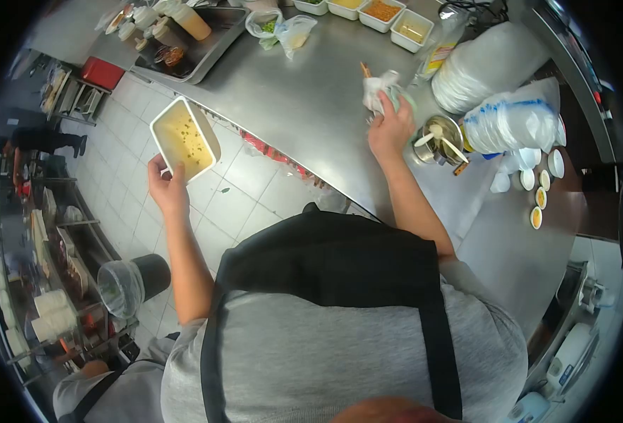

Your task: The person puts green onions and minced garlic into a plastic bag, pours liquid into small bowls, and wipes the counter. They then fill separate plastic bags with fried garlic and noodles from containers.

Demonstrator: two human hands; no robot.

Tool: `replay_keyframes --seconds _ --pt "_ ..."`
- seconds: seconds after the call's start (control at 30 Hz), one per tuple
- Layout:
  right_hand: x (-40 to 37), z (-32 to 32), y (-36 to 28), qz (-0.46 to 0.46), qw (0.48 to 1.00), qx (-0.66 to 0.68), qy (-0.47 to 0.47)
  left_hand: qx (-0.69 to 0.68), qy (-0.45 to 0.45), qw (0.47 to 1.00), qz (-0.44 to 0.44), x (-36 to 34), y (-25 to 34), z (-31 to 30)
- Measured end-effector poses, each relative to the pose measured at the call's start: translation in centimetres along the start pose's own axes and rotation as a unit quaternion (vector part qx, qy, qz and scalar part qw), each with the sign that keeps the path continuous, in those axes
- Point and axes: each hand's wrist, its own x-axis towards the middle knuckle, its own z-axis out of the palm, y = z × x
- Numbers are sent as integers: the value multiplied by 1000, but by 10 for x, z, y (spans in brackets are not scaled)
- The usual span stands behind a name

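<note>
My left hand (168, 185) grips the lower rim of a white rectangular tub (186, 139), tilted in the air beyond the counter's edge, with small green and yellow bits on its inner surface. Over the steel counter (297, 106), my right hand (391, 130) reaches to a crumpled whitish cloth or plastic bag (380, 90), with its fingertips on it; the grip is partly hidden. Just right of that hand is a round metal container (438, 141) holding pale spoons.
A tray of sauce bottles (206, 53) stands at the upper left. White tubs of food (412, 32) line the far side. Wrapped stacks (512, 113) and small cups (536, 217) are on the right. A lined bin (124, 287) and a co-worker's sleeve (79, 391) show lower left.
</note>
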Motion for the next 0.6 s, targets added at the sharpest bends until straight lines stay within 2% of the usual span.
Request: replay_keyframes --seconds 0.03,0.1,0.13,0.17,0.2,0.23,0.27,0.37,0.4,0.43,0.5,0.6 --pt "-7 4 -3 8 995 -100 -5 -10 -3 1000 2 3 -3 0" --pt "-45 54 10 93 989 46 -108 -13 -6 1000 8 12 -3 -4" --pt "-54 58 -2 42 967 173 -180 -11 -3 1000 12 19 -2 -2" --pt "-63 62 -14 12 917 301 -263 -7 -2 1000 10 21 -2 -2" --pt "-64 25 -64 -133 885 308 -323 -8 -2 1000 6 24 -5 -1" --pt "-68 29 -90 -175 794 445 -376 -10 -3 1000 5 32 -8 2" --pt "-62 24 -116 -140 720 511 -448 -13 -4 1000 7 40 -9 4" --pt "-25 56 -135 -49 742 564 -359 1 -4 999 38 52 -9 -7" --pt "2 65 -133 -53 835 484 -257 2 -3 1000 27 57 -9 -14" --pt "31 77 -121 -54 907 391 -150 4 -3 1000 15 59 -8 -21" --pt "64 130 -84 47 950 281 -130 13 -14 1000 -2 66 -10 -30" --pt "38 146 -123 58 914 258 -308 38 -51 998 0 86 -7 -26"
